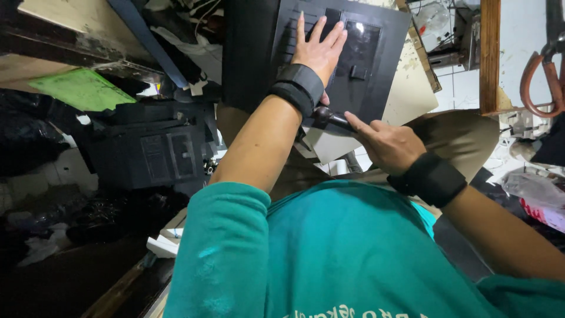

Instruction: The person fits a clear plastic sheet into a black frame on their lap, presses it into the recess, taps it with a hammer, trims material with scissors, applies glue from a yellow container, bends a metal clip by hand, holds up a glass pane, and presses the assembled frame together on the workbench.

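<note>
L hand [318,50]: fingers spread flat, pressing on black panel [353,65] | R hand [385,144]: closed round dark tool handle [329,118], index finger along it, tip at panel's lower edge

The left hand [318,50] lies flat on the black panel [359,65], hiding the slots beneath its palm. The panel's top edge is cut off by the picture. The right hand [385,144] covers most of a dark tool [329,118]; its tip is lost behind the left wrist, so its kind cannot be told. The scissors [544,76] at the right run out of frame. The dark heap at lower left [53,224] is too dim to make out.
</note>
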